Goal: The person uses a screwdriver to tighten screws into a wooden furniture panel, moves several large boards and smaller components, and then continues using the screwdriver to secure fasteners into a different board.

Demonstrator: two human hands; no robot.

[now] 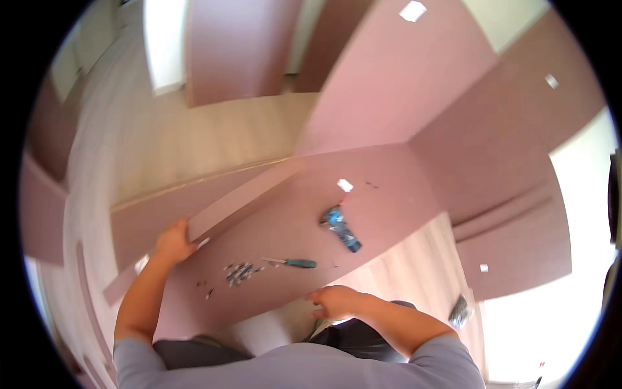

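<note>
My left hand (173, 242) is closed on the near end of a narrow brown board (243, 198), which runs from it to the upper right. My right hand (337, 302) hovers by the near edge of a large brown panel (285, 227), fingers loosely bent and apart, with nothing seen in it. Lying on the panel are a blue and black cordless drill (335, 220) with a red tip, a green-handled screwdriver (299, 263), and a scattered pile of small fittings (240, 273). Motion blur softens the fittings' details.
A tall brown panel (402, 71) stands at the far side, meeting another upright panel (492, 149) on the right. A plastic bag (459, 312) lies on the wood floor at the right. More panels (240, 52) stand beyond. A white label (345, 185) lies near the drill.
</note>
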